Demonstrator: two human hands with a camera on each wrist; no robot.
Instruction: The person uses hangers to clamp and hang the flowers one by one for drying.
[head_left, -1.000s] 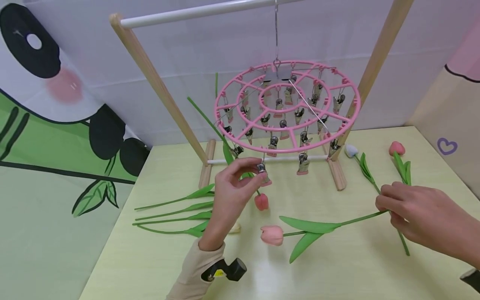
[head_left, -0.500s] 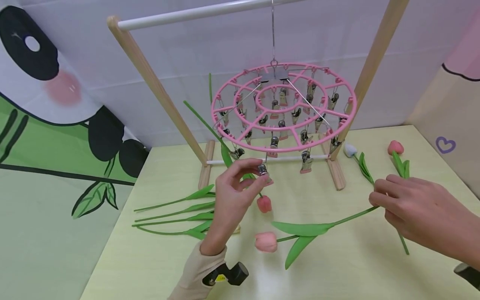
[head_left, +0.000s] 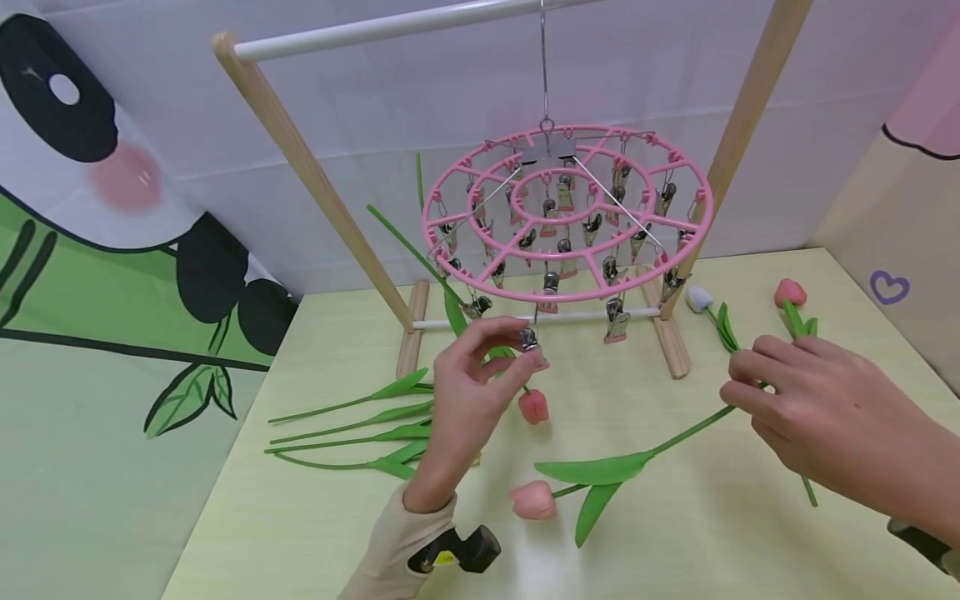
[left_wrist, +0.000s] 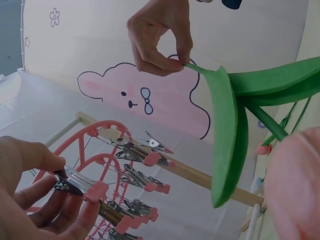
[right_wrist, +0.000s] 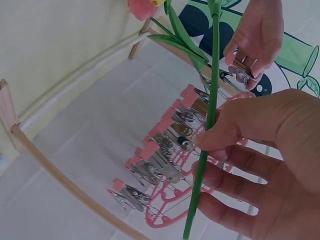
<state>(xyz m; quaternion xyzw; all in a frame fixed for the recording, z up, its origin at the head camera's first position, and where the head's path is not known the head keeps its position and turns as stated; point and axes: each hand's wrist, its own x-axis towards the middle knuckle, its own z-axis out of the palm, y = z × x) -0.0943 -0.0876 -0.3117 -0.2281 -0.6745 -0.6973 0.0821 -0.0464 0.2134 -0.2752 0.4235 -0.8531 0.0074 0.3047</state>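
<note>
In the head view my left hand (head_left: 472,392) pinches a metal clip (head_left: 529,339) hanging at the near rim of a round pink hanger (head_left: 570,296). The left wrist view shows this clip's pink-tipped end (left_wrist: 95,191) pointing away from the fingers. My right hand (head_left: 817,417) holds a light pink artificial tulip (head_left: 533,500) by its green stem (right_wrist: 212,90), between thumb and fingers. The bloom points left, low over the table, apart from the clip. Just beyond the left hand, a red tulip (head_left: 533,407) hangs bloom down at another clip (head_left: 477,307).
A wooden stand (head_left: 315,179) with a white top bar (head_left: 405,25) carries the hanger, which has several more clips. Green tulip stems (head_left: 337,443) lie at left, their blooms hidden behind my left arm. A white tulip (head_left: 699,298) and a red-pink tulip (head_left: 791,292) lie at right.
My right hand has moved left with the light pink tulip, whose bloom has dropped a little lower. The left hand keeps its pinch on the clip, shifting slightly right.
</note>
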